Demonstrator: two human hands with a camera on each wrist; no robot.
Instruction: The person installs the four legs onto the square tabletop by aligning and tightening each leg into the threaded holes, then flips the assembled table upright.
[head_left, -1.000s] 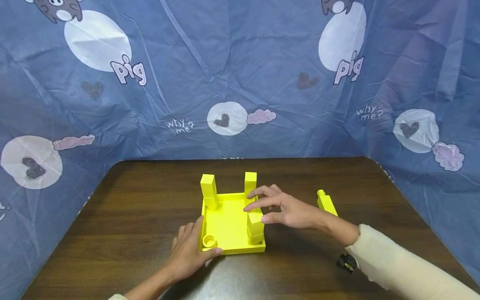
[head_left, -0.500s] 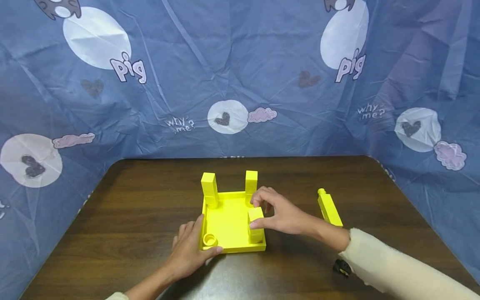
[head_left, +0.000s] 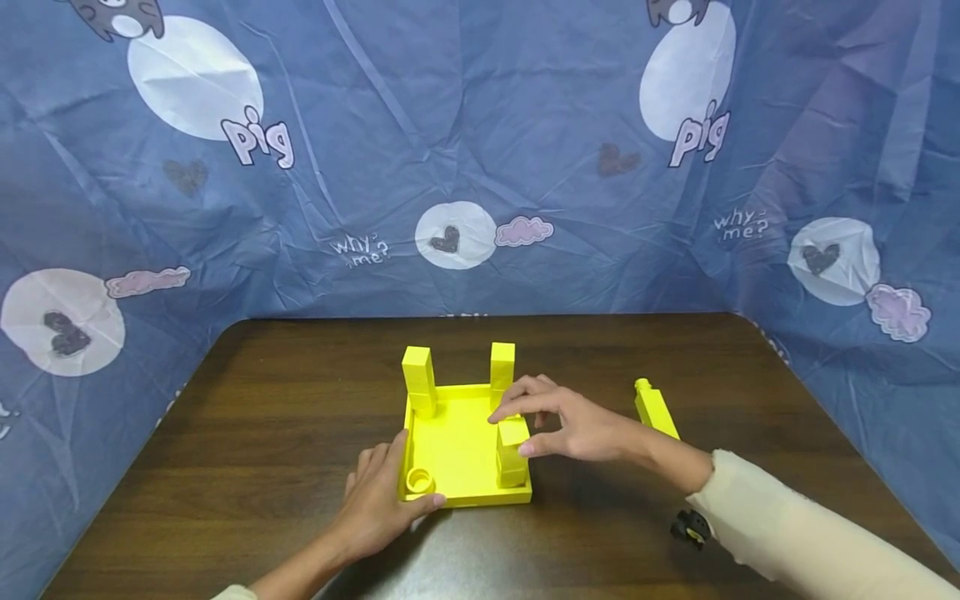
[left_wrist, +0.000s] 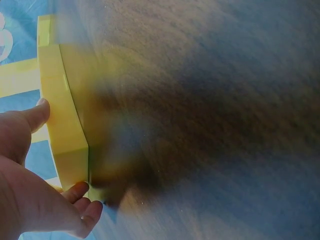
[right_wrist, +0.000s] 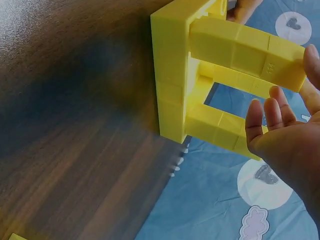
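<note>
A square yellow panel (head_left: 453, 450) with a raised rim lies on the table, like a toy table upside down. Three square yellow posts stand upright at its corners: the far-left post (head_left: 419, 379), the far-right post (head_left: 502, 364) and the near-right post (head_left: 513, 462). At the near-left corner is an open round socket (head_left: 419, 480). My left hand (head_left: 378, 504) grips that corner, thumb along the near rim. At the near-right post's top is my right hand (head_left: 570, 421), thumb against one side and index finger extended loosely past the far side.
A loose yellow post (head_left: 655, 408) with a round knob end lies to the right, partly behind the right forearm. A small black device (head_left: 692, 527) sits under the right cuff. Blue printed cloth (head_left: 465, 150) hangs behind the brown table (head_left: 300, 375).
Half a second ago my right fingers were curled tighter around the near-right post's top; now they are spread, as a second ago. The post is turned slightly. My left hand keeps its place.
</note>
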